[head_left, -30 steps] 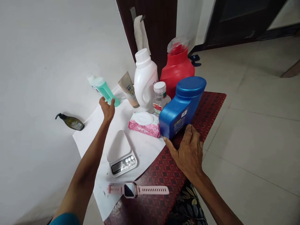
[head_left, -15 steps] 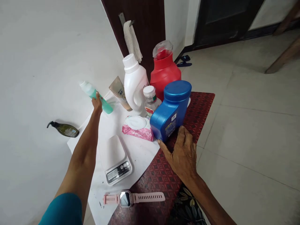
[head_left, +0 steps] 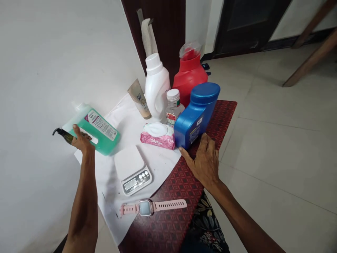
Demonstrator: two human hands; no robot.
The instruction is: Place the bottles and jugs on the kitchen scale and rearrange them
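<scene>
Left hand (head_left: 83, 141) with fingers gripping green liquid jug (head_left: 101, 128), jug tilted near dark pump bottle (head_left: 64, 135) and kitchen scale (head_left: 133, 168), right hand (head_left: 205, 161) with fingers spread, at base of blue bottle (head_left: 193, 119) beside pink wipes pack (head_left: 158, 136).

Pink-strapped watch (head_left: 145, 208): lay stretched across white sheet (head_left: 163, 162) and red patterned tabletop (head_left: 224, 114).
Digital scale (head_left: 129, 163): sat on the sheet.
Wipes pack (head_left: 157, 138): lay before white jug (head_left: 155, 84).
Tan tube (head_left: 140, 100): tilted beside the jug.
Red container (head_left: 190, 75): stood behind small clear bottle (head_left: 172, 114).
Pale towel (head_left: 149, 38): hung from door handle (head_left: 140, 15).
</scene>
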